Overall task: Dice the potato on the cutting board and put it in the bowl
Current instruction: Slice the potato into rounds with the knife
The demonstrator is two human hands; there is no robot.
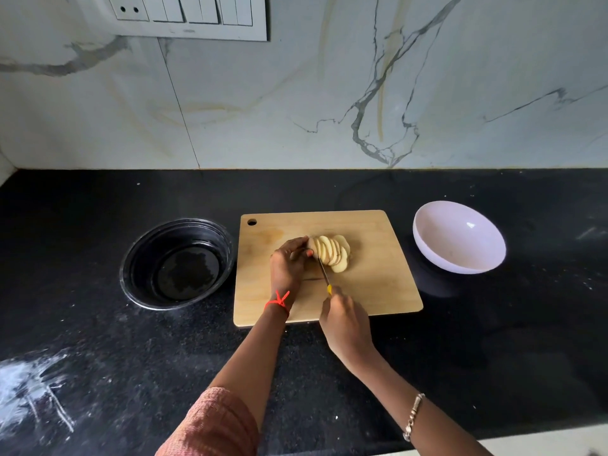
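- Pink sleeve (217,422) on left arm.
- Right hand (345,324) grips the knife (324,273).
- Left hand (288,261) holds the sliced potato (332,251) on the cutting board (378,284).
- Bowl (460,238) stands near, right.

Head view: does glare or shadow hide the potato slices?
Head view: no; the pale potato slices are sharp and evenly lit; a small glare spot sits inside the white round bowl, whose shadow falls in front of it on the black stone counter.
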